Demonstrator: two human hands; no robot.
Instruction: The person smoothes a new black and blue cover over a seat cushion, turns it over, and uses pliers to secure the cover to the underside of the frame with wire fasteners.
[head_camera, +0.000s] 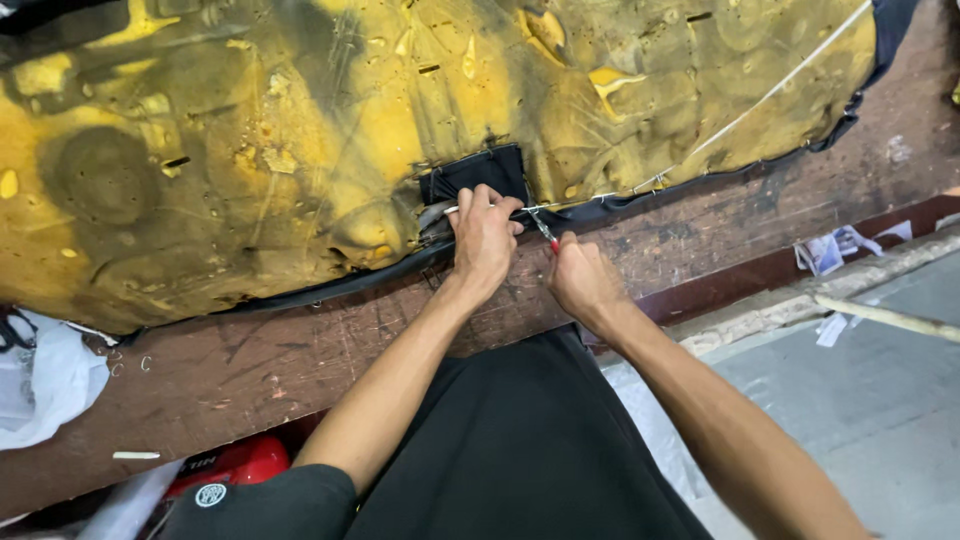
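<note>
Mid-frame, the left hand (484, 235) pinches black fabric trim (474, 175) on the yellow foam cushion (300, 130); the right hand (580, 278) grips red-handled pliers (545, 232).

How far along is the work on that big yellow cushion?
Looks partway. Black fabric edging already hugs the yellow foam cushion along its rim. In hand: the left hand presses a black flap while the right hand works a red-handled tool there. Left: that flap looks unfastened; the far side is out of view.

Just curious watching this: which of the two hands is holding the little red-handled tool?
The right hand holds the red-handled tool. The left hand has no tool; it presses on the black fabric flap at the yellow foam cushion's edge.
</note>
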